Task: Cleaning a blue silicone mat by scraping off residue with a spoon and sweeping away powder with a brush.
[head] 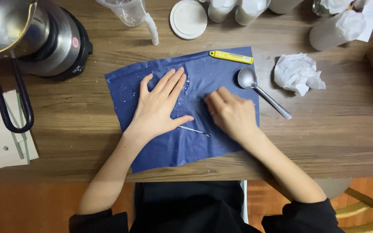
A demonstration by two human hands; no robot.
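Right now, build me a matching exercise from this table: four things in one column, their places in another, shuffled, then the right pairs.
Things:
1. left hand
2. metal spoon
3. yellow cutter
4. crumpled white paper

Places:
A. on the bare wood at the right, off the blue sheet
B. lying along the sheet's top right edge
C. spread flat on the sheet, fingers apart
D. bowl at the sheet's right edge, handle running out over the wood

Pairs: 1-C, 2-D, 3-B, 4-A
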